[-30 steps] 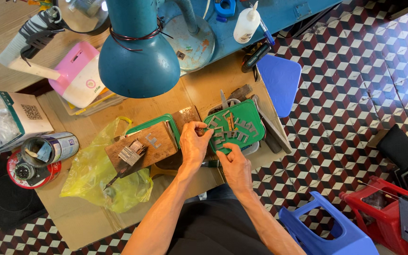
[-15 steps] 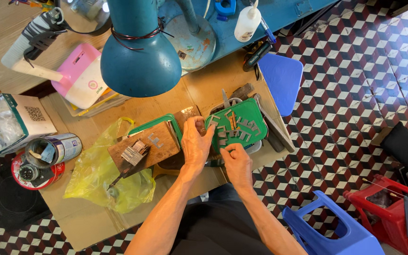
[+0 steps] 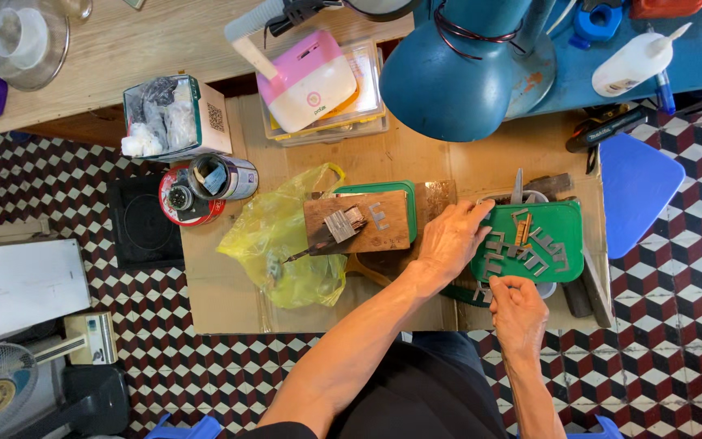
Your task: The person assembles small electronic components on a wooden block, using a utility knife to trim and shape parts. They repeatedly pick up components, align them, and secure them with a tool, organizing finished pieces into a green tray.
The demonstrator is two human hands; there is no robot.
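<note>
Left hand fingers: the left hand lies palm down, its fingers spread slightly apart and resting on the left edge of the flat green plastic tray; they clamp on nothing.
Right hand fingers: the right hand sits at the near edge of that tray, its fingers curled together around something small; I cannot tell what it is.
Green tray: it lies on the right part of the low brown cardboard-covered table, tilted a little, above a white bowl-like rim.
Tray contents: small grey metal bracket-shaped pieces lie scattered on it, with a couple of thin orange-brown strips among them.
Left of the hands: a brown wooden block rests on a second green tray and carries a bundle of grey metal pieces.
Farther left: a crumpled yellow plastic bag touches the block, and beyond it a red round tin stands just beside a shiny metal can.
Far side: a blue metal desk lamp shade hangs over the table's far edge, near a pink and white plastic device on clear boxes.
Right side: a blue plastic stool seat stands against the table on the chequered tile floor.
</note>
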